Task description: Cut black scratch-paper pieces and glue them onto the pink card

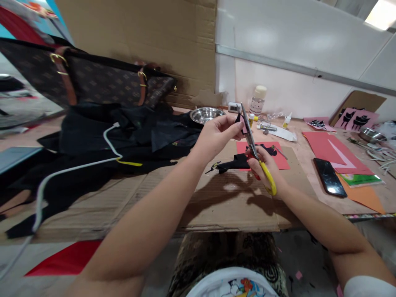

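My left hand (223, 133) pinches a small black scrap (238, 118), which looks like cloth or paper, above the table. In my right hand (265, 165) are scissors (250, 136) with yellow and red handles, their blades pointing up and away beside the left fingertips. The blades look slightly apart near the scrap; I cannot tell if they touch it. Below the hands, a piece of black material (232, 163) lies partly on a red sheet (282, 161). A black cut-out shape (268, 149) rests on that same sheet, partly hidden by the right hand.
Dark cloth (130, 128) and a white cable (77, 168) fill the left, before a patterned handbag (105, 78). A metal bowl (206, 114), a bottle (258, 101) and a glue bottle (287, 120) stand behind. At right lie a phone (329, 177) and red paper (324, 150).
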The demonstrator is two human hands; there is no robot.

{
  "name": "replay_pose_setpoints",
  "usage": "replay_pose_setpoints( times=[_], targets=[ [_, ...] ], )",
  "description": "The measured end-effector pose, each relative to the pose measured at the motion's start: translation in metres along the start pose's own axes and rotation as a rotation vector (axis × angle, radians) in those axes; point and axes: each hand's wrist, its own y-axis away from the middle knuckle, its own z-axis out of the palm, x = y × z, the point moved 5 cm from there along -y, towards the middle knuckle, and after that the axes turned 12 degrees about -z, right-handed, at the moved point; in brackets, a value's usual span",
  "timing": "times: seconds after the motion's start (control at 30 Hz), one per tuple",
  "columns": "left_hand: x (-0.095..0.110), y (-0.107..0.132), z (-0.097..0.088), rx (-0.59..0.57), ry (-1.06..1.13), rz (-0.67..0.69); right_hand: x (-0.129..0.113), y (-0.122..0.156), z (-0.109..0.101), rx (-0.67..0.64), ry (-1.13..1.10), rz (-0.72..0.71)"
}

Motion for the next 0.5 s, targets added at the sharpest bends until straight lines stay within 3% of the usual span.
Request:
replay_pose_setpoints(
  times=[0.2,0.5],
  targets=[
    [0.0041,-0.0001,-0.0008,0.070,-0.083,0.006,0.0067,-0.0011,0.0009,-0.074,-0.049,-0.056],
    [0.0097,0.0031,0.0027,0.030,-0.132,0.082,0.0061,-0.0014,-0.0006,-0.096,0.007,-0.102]
  ],
)
